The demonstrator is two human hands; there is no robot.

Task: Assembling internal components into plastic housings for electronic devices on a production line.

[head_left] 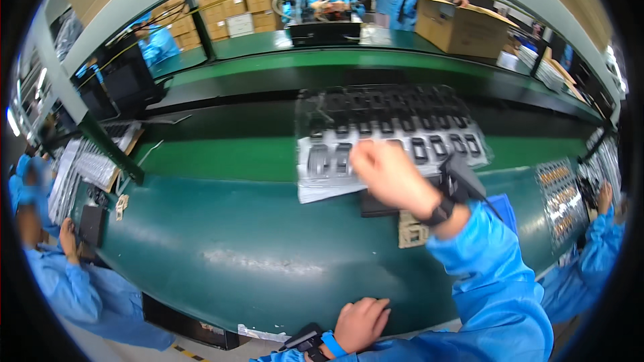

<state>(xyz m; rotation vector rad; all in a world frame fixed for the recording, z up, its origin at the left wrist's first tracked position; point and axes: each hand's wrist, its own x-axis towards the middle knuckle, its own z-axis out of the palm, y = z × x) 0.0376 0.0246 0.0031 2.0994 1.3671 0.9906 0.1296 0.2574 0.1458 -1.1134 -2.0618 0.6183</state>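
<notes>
My right hand (pixel 384 173) reaches over the front row of a clear plastic tray (pixel 312 194). Its fingers are bunched together and blurred, and whatever they may hold is hidden. Several small black frame-like parts (pixel 419 150) sit in the tray's pockets, in rows. At the table's near edge rests my left hand (pixel 362 324), fingers loosely apart, with nothing seen in it. Beneath my right wrist lie a flat black block (pixel 377 205) and a beige slotted piece (pixel 410 230). A black device (pixel 461 179) with a cable stands beside that wrist.
Near my right forearm is a blue bin (pixel 503 211). Another clear tray with gold-coloured parts (pixel 562 194) lies at the right. A small beige piece (pixel 121 207) and stacked trays (pixel 94 161) are at the left. Co-workers sit on both sides; a cardboard box (pixel 463 25) stands beyond the shelf.
</notes>
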